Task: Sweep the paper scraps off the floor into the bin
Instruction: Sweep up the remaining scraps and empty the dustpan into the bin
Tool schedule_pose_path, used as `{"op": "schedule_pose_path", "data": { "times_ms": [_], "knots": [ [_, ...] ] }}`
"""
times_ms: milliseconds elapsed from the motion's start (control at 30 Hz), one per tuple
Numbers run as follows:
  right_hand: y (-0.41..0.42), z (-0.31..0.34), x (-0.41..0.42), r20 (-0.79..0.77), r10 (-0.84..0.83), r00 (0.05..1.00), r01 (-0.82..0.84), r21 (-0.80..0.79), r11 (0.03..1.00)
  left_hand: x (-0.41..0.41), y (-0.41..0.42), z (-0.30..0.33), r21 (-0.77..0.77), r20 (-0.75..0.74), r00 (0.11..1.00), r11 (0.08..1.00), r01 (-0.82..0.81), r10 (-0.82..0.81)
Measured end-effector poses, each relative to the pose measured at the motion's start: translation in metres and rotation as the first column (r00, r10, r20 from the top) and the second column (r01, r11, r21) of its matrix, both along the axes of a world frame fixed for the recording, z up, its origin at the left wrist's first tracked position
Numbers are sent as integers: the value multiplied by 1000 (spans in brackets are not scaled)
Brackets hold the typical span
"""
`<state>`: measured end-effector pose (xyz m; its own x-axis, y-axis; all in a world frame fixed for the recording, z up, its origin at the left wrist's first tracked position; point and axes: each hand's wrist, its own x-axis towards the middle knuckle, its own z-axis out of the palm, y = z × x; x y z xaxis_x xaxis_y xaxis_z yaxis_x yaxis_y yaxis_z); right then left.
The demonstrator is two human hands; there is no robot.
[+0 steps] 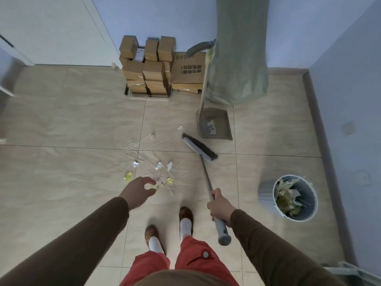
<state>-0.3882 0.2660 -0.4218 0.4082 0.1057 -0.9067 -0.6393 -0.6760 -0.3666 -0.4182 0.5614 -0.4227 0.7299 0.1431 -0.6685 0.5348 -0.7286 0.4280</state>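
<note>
White and yellow paper scraps [158, 166] and thin sticks lie scattered on the tiled floor ahead of my feet. My right hand [219, 206] is shut on the grey broom handle; the broom head [199, 147] rests on the floor right of the scraps, just before the grey dustpan [214, 124]. My left hand [140, 191] hovers over the near scraps, fingers curled apart, holding nothing. The grey bin [266, 193] stands at the right, holding paper and sticks.
Stacked cardboard boxes [156, 67] stand against the far wall. A grey-green covered upright object [239, 58] rises beside them, behind the dustpan. Walls close the right side and the back. My slippered feet [169, 228] stand below the scraps.
</note>
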Motion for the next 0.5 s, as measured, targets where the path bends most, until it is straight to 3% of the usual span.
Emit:
{"op": "schedule_pose_path", "data": {
  "times_ms": [200,367,500],
  "knots": [
    [-32,55,-12,-81,-4,997,14,130,991,-9,23,-2,-23,-37,996,996,-87,86],
    [2,63,25,111,53,992,-64,99,993,-11,49,4,-64,-52,981,979,-192,189],
    [66,15,105,228,124,966,-129,7,992,-18,71,9,-70,-52,974,972,-225,222]
  ]
}}
